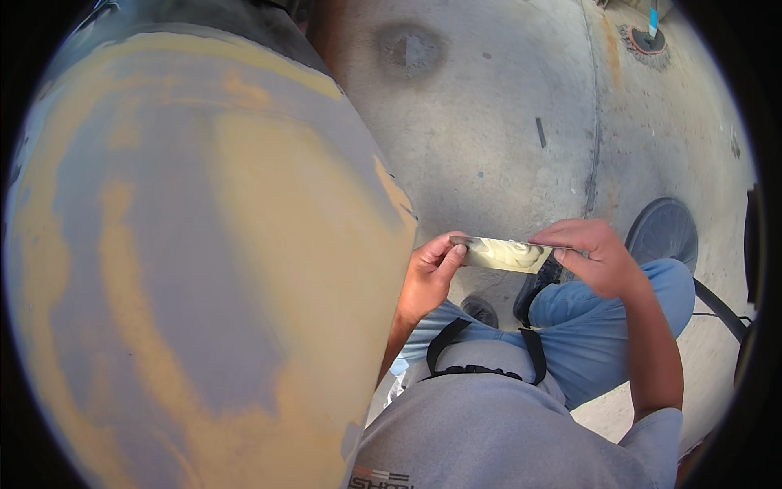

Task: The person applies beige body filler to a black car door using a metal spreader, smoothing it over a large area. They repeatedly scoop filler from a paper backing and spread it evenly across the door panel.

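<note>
Left hand (pixel 434 274) grips a smeared plate (pixel 501 254); right hand (pixel 601 257), a thin blade (pixel 551 245).
I view a patchy panel (pixel 163 244), stained concrete (pixel 497 122), shirt lettering (pixel 389 483).

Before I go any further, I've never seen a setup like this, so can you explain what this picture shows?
There's no machine here, just a person's two bare hands. The single picture comes from a wide fisheye camera worn on the head, looking down, so straight edges look bent. The left hand pinches one end of a small plate smeared with pale paste. The right hand is at the other end; whether it pinches the plate or a separate thin tool is unclear. The big grey panel on the left has yellowish patches. Below is the floor.
</note>
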